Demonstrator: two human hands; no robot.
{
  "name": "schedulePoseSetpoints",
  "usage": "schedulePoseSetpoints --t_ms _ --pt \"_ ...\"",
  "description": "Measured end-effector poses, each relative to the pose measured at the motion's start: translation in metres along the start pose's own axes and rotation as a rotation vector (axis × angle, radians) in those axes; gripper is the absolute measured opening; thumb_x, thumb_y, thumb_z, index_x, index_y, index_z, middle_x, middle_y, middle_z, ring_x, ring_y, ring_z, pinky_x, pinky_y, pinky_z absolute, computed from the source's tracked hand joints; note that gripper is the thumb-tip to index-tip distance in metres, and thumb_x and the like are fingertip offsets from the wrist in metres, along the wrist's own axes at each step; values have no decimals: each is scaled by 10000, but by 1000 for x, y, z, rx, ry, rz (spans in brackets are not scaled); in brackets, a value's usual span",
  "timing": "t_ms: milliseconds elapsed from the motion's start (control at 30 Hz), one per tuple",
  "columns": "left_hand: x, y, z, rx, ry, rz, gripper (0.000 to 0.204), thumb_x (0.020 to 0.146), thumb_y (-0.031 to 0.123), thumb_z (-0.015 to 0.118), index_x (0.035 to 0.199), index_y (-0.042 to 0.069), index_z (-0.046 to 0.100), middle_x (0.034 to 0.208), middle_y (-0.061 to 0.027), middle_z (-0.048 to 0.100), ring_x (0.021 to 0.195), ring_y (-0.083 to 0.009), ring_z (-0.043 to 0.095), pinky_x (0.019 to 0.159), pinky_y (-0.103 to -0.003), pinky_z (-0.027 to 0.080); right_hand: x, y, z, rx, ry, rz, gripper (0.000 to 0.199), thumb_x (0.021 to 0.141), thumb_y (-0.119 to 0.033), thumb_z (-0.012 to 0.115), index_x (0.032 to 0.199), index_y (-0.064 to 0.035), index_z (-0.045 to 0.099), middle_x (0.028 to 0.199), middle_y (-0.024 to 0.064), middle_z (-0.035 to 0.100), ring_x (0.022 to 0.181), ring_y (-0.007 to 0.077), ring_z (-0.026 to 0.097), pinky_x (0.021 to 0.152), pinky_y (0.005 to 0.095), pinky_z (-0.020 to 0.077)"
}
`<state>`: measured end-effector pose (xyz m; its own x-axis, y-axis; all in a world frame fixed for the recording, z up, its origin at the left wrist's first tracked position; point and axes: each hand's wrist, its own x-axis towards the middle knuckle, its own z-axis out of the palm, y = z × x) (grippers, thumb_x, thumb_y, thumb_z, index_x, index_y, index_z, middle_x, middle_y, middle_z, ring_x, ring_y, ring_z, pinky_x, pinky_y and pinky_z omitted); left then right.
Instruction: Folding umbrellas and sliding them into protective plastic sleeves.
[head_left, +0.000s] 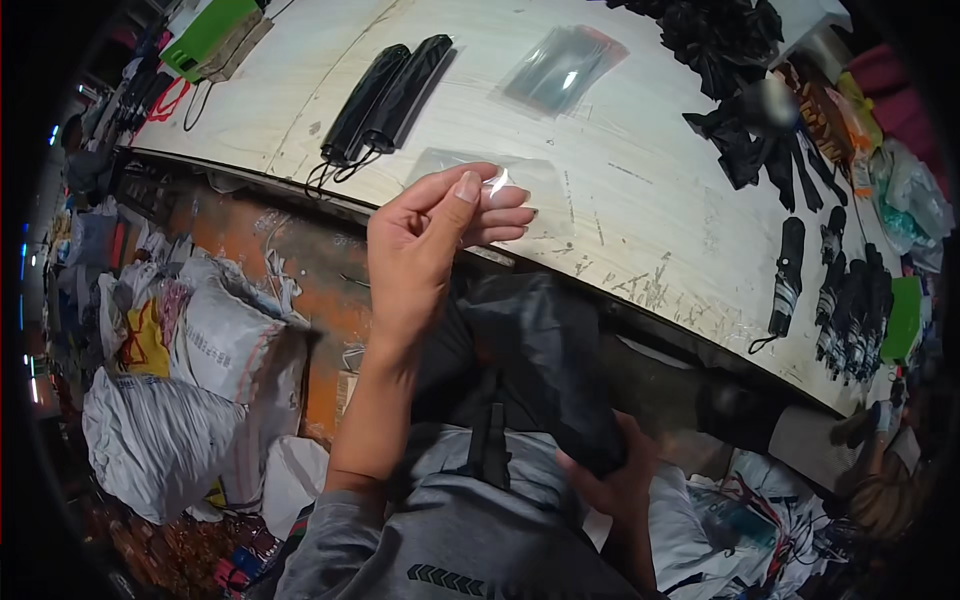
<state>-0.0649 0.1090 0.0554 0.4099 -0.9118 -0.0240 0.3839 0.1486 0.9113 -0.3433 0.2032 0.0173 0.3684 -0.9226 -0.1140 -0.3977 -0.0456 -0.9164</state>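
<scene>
My left hand [425, 235] is raised at the table's near edge, thumb and index finger pinched on a clear plastic bag [540, 172]. The bag's thin film spreads out behind my fingers over the tabletop. Down by my lap, my right hand [622, 468] is wrapped round the lower end of a black folded umbrella [545, 350], which slants up and to the left, slightly blurred. Two black folded umbrellas [385, 105] with wrist loops lie side by side on the table, beyond my left hand. A stack of clear plastic bags [568, 68] lies to their right.
The pale wooden table [640, 190] runs across in front of me. Several folded umbrellas [855, 300] with silver ribs lie at its right end, beside a green box [903, 320]. Black cloth pieces [715, 40] are heaped at the far right. Stuffed white sacks [225, 330] stand on the left.
</scene>
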Motion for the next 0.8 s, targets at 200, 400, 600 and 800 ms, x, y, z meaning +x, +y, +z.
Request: schedulePoseSetpoints --t_ms 200,400,600,800 --pt "4 -6 3 -21 21 -11 292 1020 148 605 1160 -107 632 939 -231 725 794 -265 733 773 -309 606 13 -8 -2 -75 -27 -48 562 701 -150 863 1185 20 636 893 135 739 700 184 673 666 310 533" --pt "1 -3 -10 -62 -170 -4 294 933 57 695 1171 -103 631 950 -206 732 844 -235 725 797 -286 593 17 -2 -2 -49 64 27 542 712 -138 857 1180 22 635 885 127 738 687 180 667 654 303 530" --pt "-2 -5 -22 131 -296 -8 425 825 -44 750 1224 -90 612 1019 -186 728 888 -198 701 812 -260 573 19 -4 -3 -44 82 55 514 729 -133 848 1169 24 635 877 115 734 688 169 655 656 301 524" --pt "11 -32 -60 -83 -434 -150 549 776 -103 748 1298 -67 582 1093 -190 710 921 -182 684 839 -250 563 26 -2 2 177 -41 202 471 707 -136 833 1109 33 653 842 75 702 668 129 563 654 286 478"
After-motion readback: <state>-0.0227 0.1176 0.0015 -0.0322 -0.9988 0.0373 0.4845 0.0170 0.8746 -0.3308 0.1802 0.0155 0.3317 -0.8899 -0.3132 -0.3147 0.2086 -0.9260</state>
